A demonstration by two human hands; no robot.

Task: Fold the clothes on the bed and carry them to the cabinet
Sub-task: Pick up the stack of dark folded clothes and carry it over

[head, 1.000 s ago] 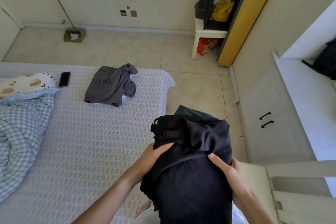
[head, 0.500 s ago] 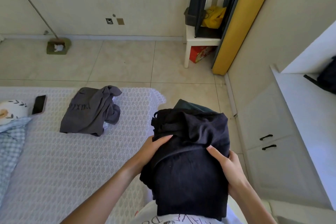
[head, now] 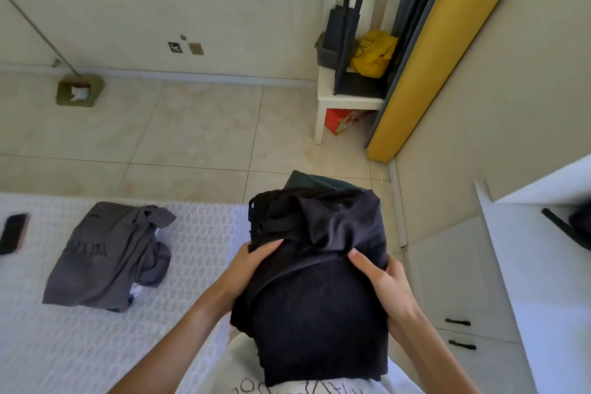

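White textured cover spreads over the bed [head: 96,345], which fills the lower left of the view, with pale floor tiles [head: 192,131] beyond it and a white cabinet [head: 457,291] with two dark handles standing at the right. Held up in front of the person's chest, off the bed's right edge, is the stack of folded dark clothes [head: 316,281], a black garment on top and a dark green one peeking out at its far end. The left hand [head: 252,262] grips the stack's left side with fingers curled over the top fold, and the right hand [head: 383,285] grasps its right side, thumb laid on top. A crumpled grey shirt [head: 102,259] lies on the bed, well left of the stack. A white stool [head: 345,102] by the far wall bears a yellow bag [head: 372,53]. A dark phone [head: 12,234] rests at the bed's left edge
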